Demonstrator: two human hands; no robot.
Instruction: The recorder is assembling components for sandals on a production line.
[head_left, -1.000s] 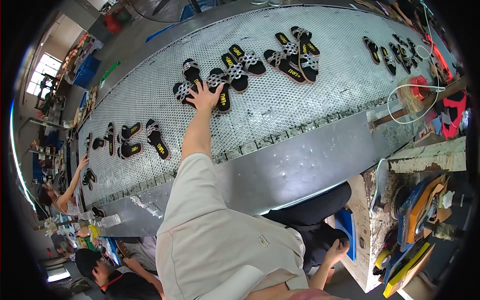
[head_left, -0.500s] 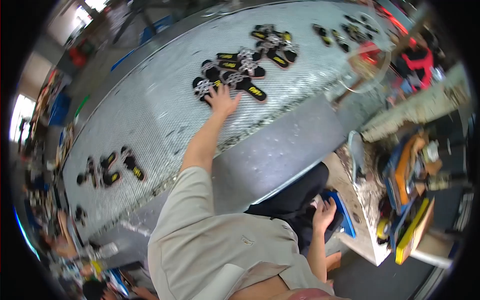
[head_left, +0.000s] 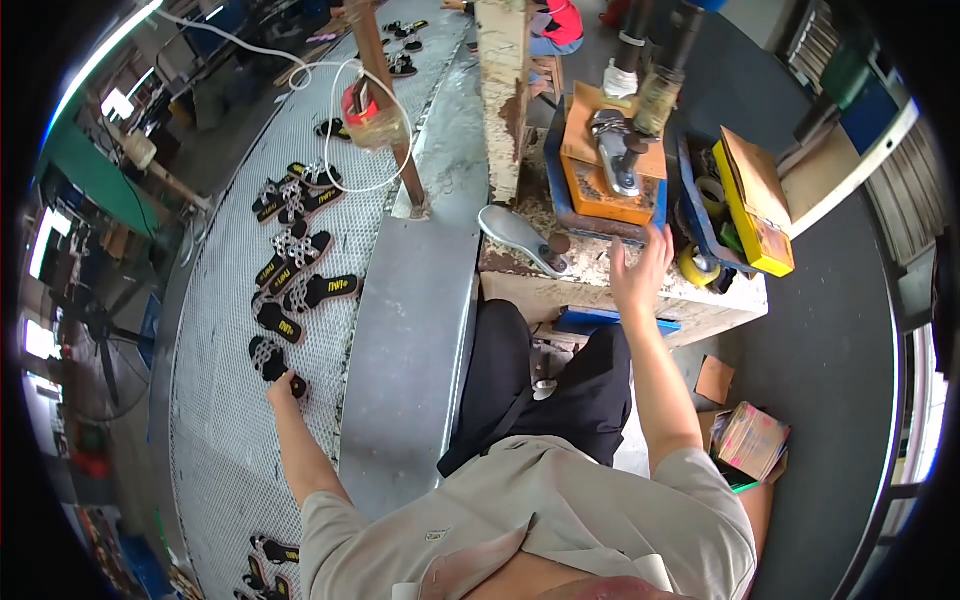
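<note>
Head view: compared with half a second ago the view has swung to the right, so the mesh conveyor [head_left: 240, 440] now runs down the left side and a worn work table [head_left: 600, 285] fills the middle. The left hand [head_left: 283, 387], which lay flat and spread over the group of sandals, is now closed on one black sandal [head_left: 272, 362] near the conveyor's right edge; it seems this sandal is being taken off the belt. The right hand [head_left: 640, 275], before low by the lap, is now raised with open fingers at the table's front edge, holding nothing, just beside a grey shoe last [head_left: 520, 238]. The sandal is dark, with a pale woven strap.
</note>
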